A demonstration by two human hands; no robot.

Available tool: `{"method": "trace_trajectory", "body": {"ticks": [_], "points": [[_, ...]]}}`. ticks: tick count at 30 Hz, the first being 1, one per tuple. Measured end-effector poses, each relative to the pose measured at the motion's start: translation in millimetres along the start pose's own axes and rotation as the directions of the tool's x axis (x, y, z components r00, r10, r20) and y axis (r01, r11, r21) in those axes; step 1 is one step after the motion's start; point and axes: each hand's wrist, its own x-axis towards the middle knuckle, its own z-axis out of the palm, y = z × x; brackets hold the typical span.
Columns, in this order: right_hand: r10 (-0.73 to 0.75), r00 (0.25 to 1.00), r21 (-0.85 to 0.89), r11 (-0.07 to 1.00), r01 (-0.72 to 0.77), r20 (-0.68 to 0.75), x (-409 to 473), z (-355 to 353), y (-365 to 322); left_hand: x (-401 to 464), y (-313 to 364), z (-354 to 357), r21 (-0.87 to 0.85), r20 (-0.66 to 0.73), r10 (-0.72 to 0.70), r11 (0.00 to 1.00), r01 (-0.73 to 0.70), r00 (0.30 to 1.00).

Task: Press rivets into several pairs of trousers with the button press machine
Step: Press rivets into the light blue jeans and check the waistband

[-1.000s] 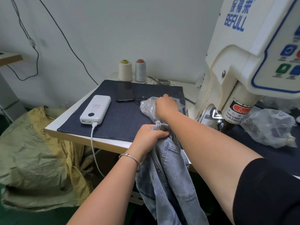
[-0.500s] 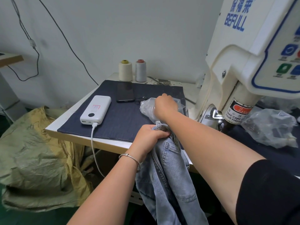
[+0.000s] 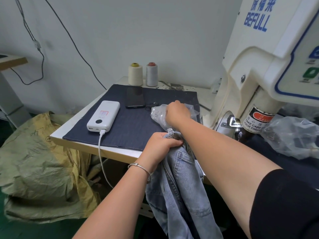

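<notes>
Light blue denim trousers (image 3: 183, 192) hang over the table's front edge. My left hand (image 3: 162, 145) grips their bunched waistband at the edge. My right hand (image 3: 177, 112) reaches into a clear plastic bag of small metal rivets (image 3: 158, 115) lying on the dark cloth; its fingertips are hidden inside the bag. The white button press machine (image 3: 259, 66) stands to the right, its pressing head (image 3: 241, 128) low beside my right forearm.
On the dark blue cloth (image 3: 131, 128) lie a white power bank (image 3: 103, 116) with a cable and a black phone (image 3: 135, 97). Two thread cones (image 3: 143, 74) stand at the back. Another plastic bag (image 3: 293, 137) lies right of the machine. Yellow-green sacks (image 3: 39, 169) sit on the floor at left.
My right hand has shifted slightly deeper and farther back in the rivet bag. My left hand and the trousers have stayed in place.
</notes>
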Motion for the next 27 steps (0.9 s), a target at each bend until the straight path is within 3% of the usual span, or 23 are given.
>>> {"method": "trace_trajectory", "body": {"ticks": [10,16,19,23,27], "points": [[-0.036,0.998,-0.002,0.999,0.036,-0.051,-5.9,-6.5,2.1,-0.3,-0.2,0.4,0.007,0.01,0.016,1.0,-0.016,1.0],[-0.063,0.987,-0.014,0.998,0.061,-0.151,-14.3,-19.4,5.6,0.4,-0.8,-0.6,0.002,0.023,0.019,1.0,-0.019,1.0],[-0.003,0.972,0.094,0.995,0.026,-0.233,-23.5,-28.0,9.4,0.4,-0.3,-1.2,0.002,0.011,0.018,1.0,-0.018,1.0],[0.107,0.936,0.371,0.928,0.027,-0.335,-41.4,-37.4,14.9,-1.6,0.2,0.7,0.004,0.003,0.02,1.0,-0.02,1.0],[0.09,0.96,0.4,0.916,0.024,-0.264,-51.5,-42.3,20.3,-2.2,0.4,3.1,0.004,-0.034,0.012,1.0,-0.012,0.999]]}}
